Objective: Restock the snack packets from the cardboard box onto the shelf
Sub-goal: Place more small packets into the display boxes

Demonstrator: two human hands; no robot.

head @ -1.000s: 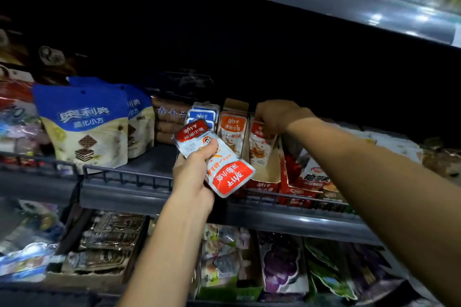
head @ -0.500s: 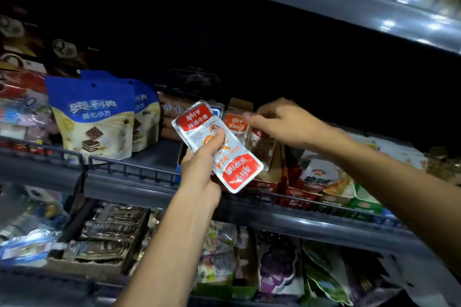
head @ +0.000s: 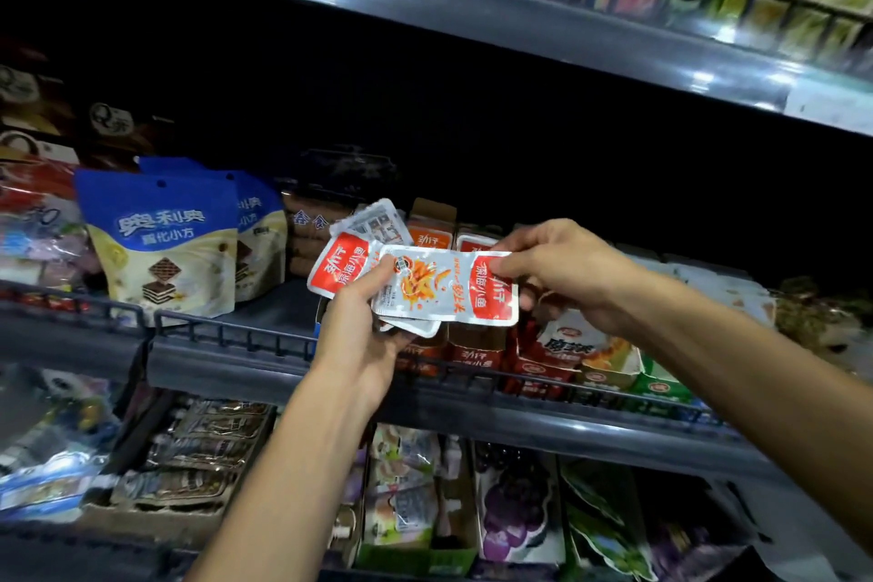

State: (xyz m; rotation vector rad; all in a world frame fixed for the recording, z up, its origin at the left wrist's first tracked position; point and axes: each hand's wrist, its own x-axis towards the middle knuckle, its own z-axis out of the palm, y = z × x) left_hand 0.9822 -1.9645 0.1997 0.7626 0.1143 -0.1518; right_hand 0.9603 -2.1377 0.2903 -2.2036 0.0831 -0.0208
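Left hand (head: 359, 336) nearest, fingers curled round a small fan of snack packets (head: 347, 262), thumb pressed on top. Front packet (head: 446, 286), white with red ends, lying crosswise above the left thumb. Right hand (head: 562, 272) pinching its right end, thumb and forefinger clamped on the red band. Beyond the fingertips, open display cartons (head: 477, 345) of matching red-and-orange packets standing on the shelf (head: 236, 366) behind its wire rail. Left of the fingers, farther back: blue-topped pouches (head: 163, 246), upright.
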